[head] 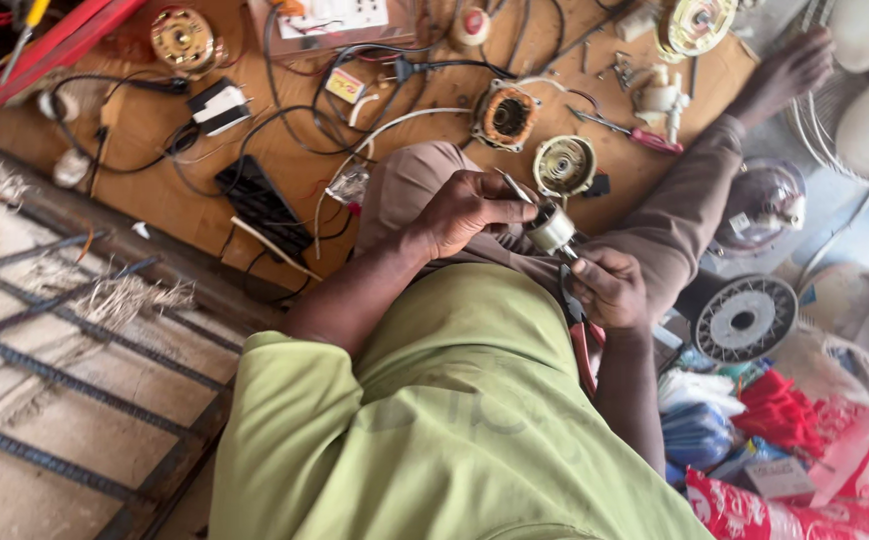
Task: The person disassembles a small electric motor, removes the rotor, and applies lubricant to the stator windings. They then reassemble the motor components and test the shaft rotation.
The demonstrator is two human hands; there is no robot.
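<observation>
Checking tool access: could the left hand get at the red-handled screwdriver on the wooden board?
Probably not right now: the left hand holds the small silver cylindrical part, and the red-handled screwdriver lies beyond the raised knee.

Single head-worn view, looking steeply down over the green-shirted torso (435,420), close to the lap, wooden board (155,130) beyond

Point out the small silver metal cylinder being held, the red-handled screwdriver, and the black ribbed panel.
small silver metal cylinder (552,229), head view, its side
red-handled screwdriver (657,141), head view, its handle
black ribbed panel (263,205), head view, its middle
</observation>
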